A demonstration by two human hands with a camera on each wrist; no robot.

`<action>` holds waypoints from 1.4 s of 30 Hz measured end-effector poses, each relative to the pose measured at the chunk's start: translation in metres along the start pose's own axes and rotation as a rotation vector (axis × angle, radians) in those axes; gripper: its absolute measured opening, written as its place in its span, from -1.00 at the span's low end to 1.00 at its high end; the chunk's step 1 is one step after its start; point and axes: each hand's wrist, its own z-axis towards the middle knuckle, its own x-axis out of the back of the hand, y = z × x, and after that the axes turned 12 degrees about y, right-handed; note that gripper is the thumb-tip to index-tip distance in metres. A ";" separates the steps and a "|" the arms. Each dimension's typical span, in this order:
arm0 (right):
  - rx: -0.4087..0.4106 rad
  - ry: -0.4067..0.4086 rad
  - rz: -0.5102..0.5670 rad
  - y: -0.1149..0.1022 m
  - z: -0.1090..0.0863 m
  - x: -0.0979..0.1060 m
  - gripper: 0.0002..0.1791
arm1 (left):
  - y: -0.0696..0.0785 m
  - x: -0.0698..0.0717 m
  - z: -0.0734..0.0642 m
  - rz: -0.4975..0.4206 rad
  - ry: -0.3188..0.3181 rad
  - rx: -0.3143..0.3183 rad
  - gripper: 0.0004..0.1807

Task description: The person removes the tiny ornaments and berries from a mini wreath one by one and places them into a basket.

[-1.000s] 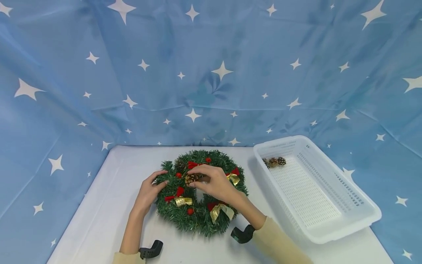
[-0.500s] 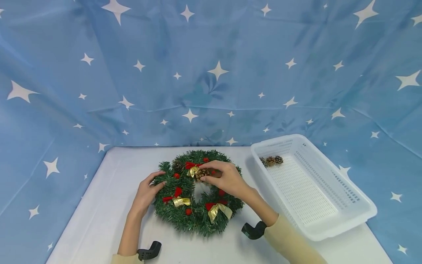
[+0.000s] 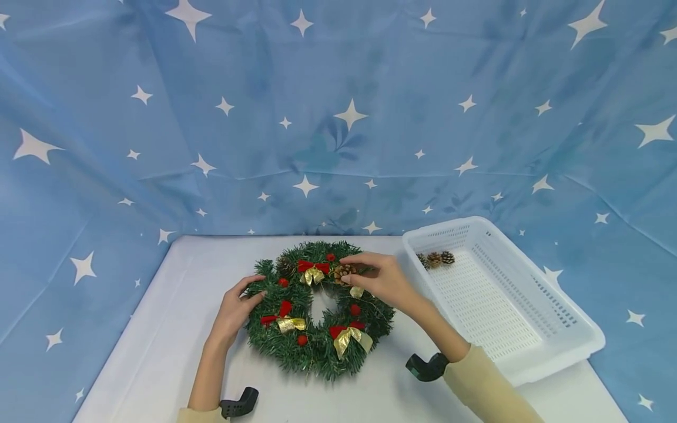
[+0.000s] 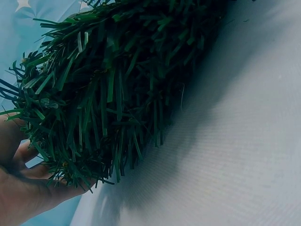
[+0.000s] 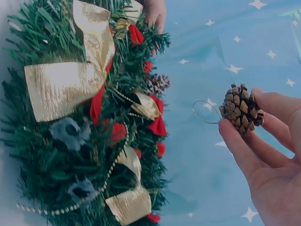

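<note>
A green tinsel wreath point(image 3: 328, 355) with red and gold bows, red berries and a bead string lies on the white table. My left hand point(image 3: 235, 311) grips its left side, thumb and fingers around the greenery in the left wrist view. Over the wreath's upper right, my right hand point(image 3: 386, 282) pinches a brown pine cone point(image 5: 240, 110) between thumb and fingers. A thin wire loop point(image 5: 204, 112) sticks out from this cone, apart from the wreath in the right wrist view. Another pine cone point(image 3: 286, 267) sits in the wreath's upper left.
To the right stands a white perforated plastic basket point(image 3: 555, 364). Several small pine cones point(image 3: 434, 259) lie in its far left corner. Behind the table point(image 3: 158, 352) hangs a blue cloth point(image 3: 338, 147) with white stars. Each wrist wears a black camera.
My right hand has carried the pine cone rightward across the wreath, from its centre left to the upper right. The left hand keeps its hold on the wreath's left side.
</note>
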 end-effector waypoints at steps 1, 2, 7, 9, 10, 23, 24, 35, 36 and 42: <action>-0.007 0.001 0.001 -0.001 -0.001 0.003 -0.60 | 0.000 0.000 0.000 -0.001 0.000 -0.002 -0.49; -0.017 0.004 -0.001 -0.001 -0.001 0.005 -0.59 | 0.000 -0.001 0.000 -0.001 -0.001 -0.003 -0.49; -0.030 0.027 -0.052 -0.003 -0.003 0.019 -0.59 | -0.001 -0.002 0.001 0.003 -0.004 -0.013 -0.48; -0.035 0.034 -0.065 -0.003 -0.004 0.024 -0.59 | -0.001 -0.003 0.002 0.005 -0.006 -0.015 -0.48; -0.034 0.038 -0.074 -0.003 -0.004 0.026 -0.60 | -0.001 -0.004 0.002 0.005 -0.007 -0.015 -0.47; -0.092 0.070 -0.135 0.003 -0.009 0.053 -0.54 | 0.003 -0.004 0.000 0.010 -0.004 -0.008 -0.50; -0.098 0.074 -0.138 0.003 -0.009 0.055 -0.54 | 0.003 -0.003 0.000 0.011 -0.005 -0.008 -0.50; -0.105 0.097 -0.167 0.013 -0.011 0.077 -0.56 | 0.003 -0.002 0.000 0.030 0.001 -0.007 -0.49; -0.105 0.102 -0.173 0.014 -0.011 0.080 -0.56 | 0.003 -0.001 0.000 0.029 0.001 -0.006 -0.49; -0.123 0.120 -0.202 0.018 -0.012 0.096 -0.55 | 0.000 -0.001 0.000 0.015 -0.010 0.005 -0.46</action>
